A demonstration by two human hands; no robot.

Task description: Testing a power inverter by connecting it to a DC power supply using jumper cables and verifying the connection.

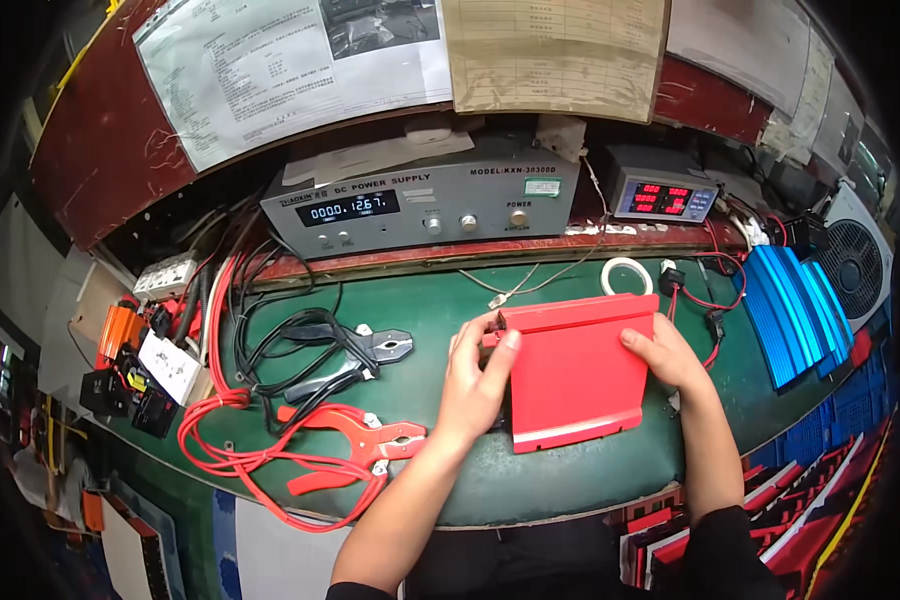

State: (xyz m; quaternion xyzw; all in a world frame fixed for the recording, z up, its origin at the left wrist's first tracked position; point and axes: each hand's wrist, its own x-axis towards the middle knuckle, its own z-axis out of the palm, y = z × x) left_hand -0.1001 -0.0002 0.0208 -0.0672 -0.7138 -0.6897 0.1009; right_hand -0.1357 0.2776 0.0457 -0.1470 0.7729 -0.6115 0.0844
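Left hand point(477, 385) half closed on the red casing point(575, 375) at its left side, thumb on its face; right hand point(673, 352) likewise at the right side, fingers mostly hidden. Both forearms point(402, 515) reach from the near side; casing is over the desk point(440, 485), right of the red clamp point(358, 432).

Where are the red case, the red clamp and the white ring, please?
Red case point(579, 378), head view: flat face.
Red clamp point(363, 438), head view: middle body.
White ring point(625, 261), head view: upper rim.
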